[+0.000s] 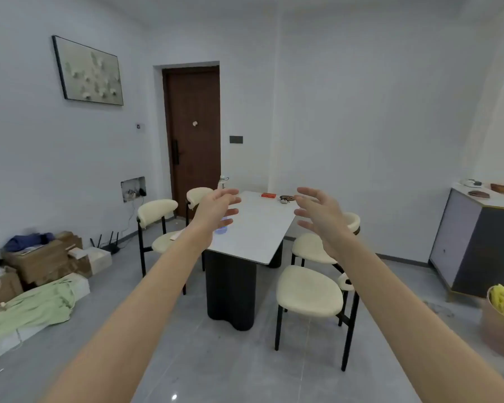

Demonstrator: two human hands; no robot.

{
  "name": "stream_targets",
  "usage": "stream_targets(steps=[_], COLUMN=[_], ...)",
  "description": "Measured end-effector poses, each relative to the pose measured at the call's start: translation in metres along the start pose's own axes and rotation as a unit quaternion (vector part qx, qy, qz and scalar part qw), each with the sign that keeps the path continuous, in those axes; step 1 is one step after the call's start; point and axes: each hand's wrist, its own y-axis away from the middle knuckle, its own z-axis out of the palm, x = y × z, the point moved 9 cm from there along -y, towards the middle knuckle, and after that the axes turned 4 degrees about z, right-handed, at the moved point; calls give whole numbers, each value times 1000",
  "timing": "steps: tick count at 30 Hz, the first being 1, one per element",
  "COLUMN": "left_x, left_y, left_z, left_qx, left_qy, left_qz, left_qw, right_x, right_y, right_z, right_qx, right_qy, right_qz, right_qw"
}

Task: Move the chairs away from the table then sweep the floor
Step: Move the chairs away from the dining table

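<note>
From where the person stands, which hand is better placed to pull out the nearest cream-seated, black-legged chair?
Probably the right hand: the cream-seated, black-legged chair stands right of the white-topped table, beside that forearm. The left hand reaches toward the table's left side.

two left chairs | two right chairs | all cream, black legs, upright, close beside white counter | floor grey tiles

- Table: white top, black base.
- Chairs: cream seats and backs, black legs.
- Floor: plain grey tiles.
- Door, twelve o'clock from the table: dark brown.
- Cloth, eight o'clock: pale green.
- Cabinet, three o'clock: one face lilac, one face dark grey.
- Small box on the table: orange-red.
</note>
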Motion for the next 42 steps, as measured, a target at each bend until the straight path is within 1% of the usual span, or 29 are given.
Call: stream_targets(steps=[8, 14, 19, 25, 30, 34, 42], left_x=[-47, -95, -131, -176, -207, -233, -293], left_y=[-57, -131, -216, -313, -373, -412, -492], left_z=[30, 61, 103, 174, 242, 297, 426], left_qx=[15, -1, -21, -58, -98, -114, -112], left_qy=[-9, -31, -51, -48, -51, -62, -68], left_qz=[-16, -32, -32, -56, -76, -81, -105], left_qw=[1000, 999, 998, 996, 991, 988, 986], right_x=[47, 95, 127, 165, 201, 232, 297], right_y=[-64, -140, -229, -329, -393, -439, -557], right_z=[-23, -35, -51, -96, -144, -184, -276], right_qx=[18, 26, 36, 73, 107, 126, 120], right_qy=[18, 29, 45, 70, 72, 74, 65], right_qz=[20, 44, 59, 82, 115, 130, 150], right_qw=[999, 998, 997, 991, 985, 981, 979])
